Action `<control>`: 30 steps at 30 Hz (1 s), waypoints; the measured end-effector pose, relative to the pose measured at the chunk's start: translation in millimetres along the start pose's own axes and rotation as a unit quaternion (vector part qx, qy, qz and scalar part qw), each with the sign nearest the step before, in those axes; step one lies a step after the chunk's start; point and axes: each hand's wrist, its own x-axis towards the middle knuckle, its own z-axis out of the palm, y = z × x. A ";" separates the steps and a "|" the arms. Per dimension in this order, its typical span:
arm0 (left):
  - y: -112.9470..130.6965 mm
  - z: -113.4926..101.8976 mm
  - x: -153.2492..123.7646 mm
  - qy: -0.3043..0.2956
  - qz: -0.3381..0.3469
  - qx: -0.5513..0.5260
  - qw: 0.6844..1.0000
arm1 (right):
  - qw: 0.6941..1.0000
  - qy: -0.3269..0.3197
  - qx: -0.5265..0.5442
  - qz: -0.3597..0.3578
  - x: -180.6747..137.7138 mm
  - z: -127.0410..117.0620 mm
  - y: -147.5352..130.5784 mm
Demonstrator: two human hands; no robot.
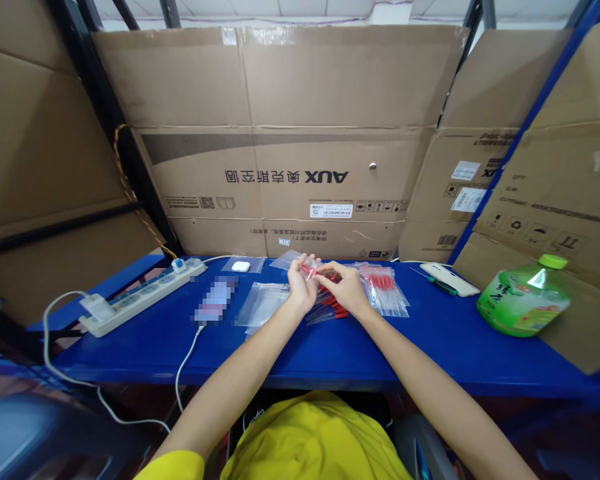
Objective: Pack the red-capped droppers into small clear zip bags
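My left hand (304, 285) is closed, palm up, on a clear plastic bag (286, 260) with something red showing at the fingers. My right hand (347, 290) meets it from the right, thumb and fingertips pinched at the bag's red contents. Fingers hide most of what is held. Below and between the hands lies a pile of clear sticks with red ends (339, 312). Just right of my right hand are filled zip bags (384, 288) with red-ended pieces inside. Flat zip bags (264, 303) lie left of my left hand.
On the blue table (330, 363) are a power strip (145, 297), a blurred-out phone (216, 300) with a cable, a white case (241, 267), a white board (451, 279) with a green-handled tool, and a green bottle (523, 300). Cardboard walls (290, 93) enclose the back and sides.
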 end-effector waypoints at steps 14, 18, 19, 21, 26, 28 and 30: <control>-6.6 2.2 -5.9 -0.003 -0.045 0.025 0.999 | 0.998 0.049 -0.041 0.031 -0.6 8.3 8.4; -3.8 2.7 -2.9 0.015 -0.033 0.030 0.999 | 0.998 -0.016 -0.048 0.026 3.1 2.4 8.8; -1.8 2.6 -0.9 0.022 -0.025 0.029 0.999 | 0.998 -0.033 -0.051 0.022 4.6 -1.7 9.4; 4.0 1.8 4.2 0.038 -0.005 0.033 0.999 | 0.996 -0.055 -0.075 0.011 7.9 -13.7 12.3; 22.6 -3.5 18.0 0.092 -0.018 0.076 0.993 | 0.959 -0.148 -0.234 0.062 11.0 -49.2 31.0; 27.3 -5.0 20.3 0.090 -0.030 0.083 0.992 | 0.938 -0.206 -0.259 0.101 9.5 -57.0 39.1; 29.6 -5.5 20.7 0.083 -0.028 0.083 0.993 | 0.926 -0.236 -0.263 0.130 7.9 -59.8 44.7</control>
